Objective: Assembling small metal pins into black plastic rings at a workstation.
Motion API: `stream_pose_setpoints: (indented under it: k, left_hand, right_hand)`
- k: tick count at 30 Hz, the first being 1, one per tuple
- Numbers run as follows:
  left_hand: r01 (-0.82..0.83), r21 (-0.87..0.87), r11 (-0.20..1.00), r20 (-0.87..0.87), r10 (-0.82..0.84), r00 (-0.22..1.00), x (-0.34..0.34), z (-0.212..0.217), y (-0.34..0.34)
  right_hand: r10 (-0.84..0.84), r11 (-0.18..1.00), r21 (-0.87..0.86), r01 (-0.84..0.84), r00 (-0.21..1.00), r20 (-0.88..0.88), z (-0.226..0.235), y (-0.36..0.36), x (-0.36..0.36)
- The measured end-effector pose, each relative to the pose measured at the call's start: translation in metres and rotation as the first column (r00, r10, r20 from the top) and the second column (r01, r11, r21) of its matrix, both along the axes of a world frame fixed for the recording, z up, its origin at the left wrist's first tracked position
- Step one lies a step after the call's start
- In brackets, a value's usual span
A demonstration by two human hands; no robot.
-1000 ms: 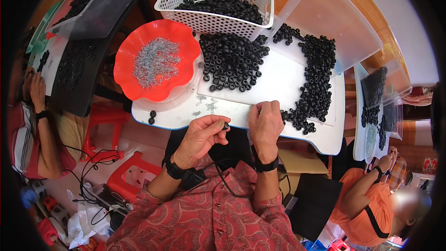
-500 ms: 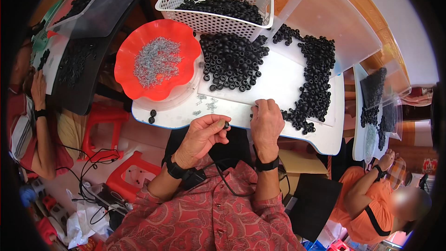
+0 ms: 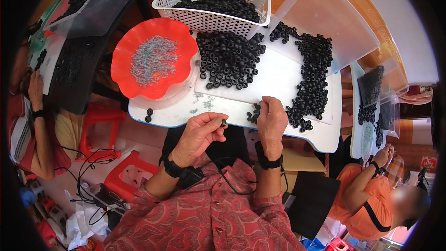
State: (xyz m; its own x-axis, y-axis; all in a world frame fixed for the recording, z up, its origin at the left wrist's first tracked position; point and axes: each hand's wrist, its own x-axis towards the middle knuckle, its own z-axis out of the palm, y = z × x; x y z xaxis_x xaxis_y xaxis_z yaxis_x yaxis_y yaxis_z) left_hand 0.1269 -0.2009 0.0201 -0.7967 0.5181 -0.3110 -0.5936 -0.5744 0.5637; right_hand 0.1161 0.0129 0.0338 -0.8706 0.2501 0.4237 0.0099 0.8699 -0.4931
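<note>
Between thumb and forefinger my left hand (image 3: 200, 134) pinches a small round black part (image 3: 224, 123) above the table's near edge. To its right, my right hand (image 3: 272, 122) is closed, fingertips together and pointing down at the tabletop. Whatever its fingertips may hold is hidden. Beside them lies a small cluster of black pieces (image 3: 253, 113). Beyond my hands is a big pile of round black parts with holes (image 3: 228, 60). A long heap of smaller black parts (image 3: 312, 79) runs along the right side of the white board (image 3: 276, 76).
A wavy red bowl (image 3: 121, 67) holds small silvery pieces; more silvery bits (image 3: 207, 104) lie nearby. Behind stand a white perforated basket (image 3: 209, 21) of black parts and a clear plastic bin (image 3: 334, 23). People work at both sides; red stools (image 3: 127, 176) stand low left.
My right hand has moved slightly right and closer to the parts, and the small black cluster beside its fingertips now shows. My left hand keeps its pinch. The whole view has shifted a little.
</note>
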Motion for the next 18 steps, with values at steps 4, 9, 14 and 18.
stream_pose_setpoints:
  k: [4, 9, 14, 18]
  left_hand:
    - [-0.002, 0.002, 1.000, -0.003, 0.002, 1.000, 0.000, -0.001, 0.000]
    - [-0.002, 0.002, 1.000, 0.001, 0.002, 1.000, -0.001, -0.001, 0.001]
    - [-0.004, -0.003, 1.000, 0.001, 0.004, 1.000, 0.000, 0.000, 0.000]
    - [-0.009, 0.002, 1.000, 0.004, 0.009, 1.000, 0.000, 0.000, 0.000]
  right_hand:
    - [0.008, 1.000, -0.001, -0.008, 1.000, -0.009, 0.006, -0.003, 0.002]
    - [0.064, 0.998, -0.019, -0.062, 0.992, 0.105, 0.014, -0.013, 0.006]
    - [0.125, 0.992, -0.017, -0.124, 0.984, 0.131, 0.020, -0.020, 0.008]
    - [0.132, 0.991, 0.023, -0.135, 0.987, 0.095, 0.020, -0.020, 0.009]
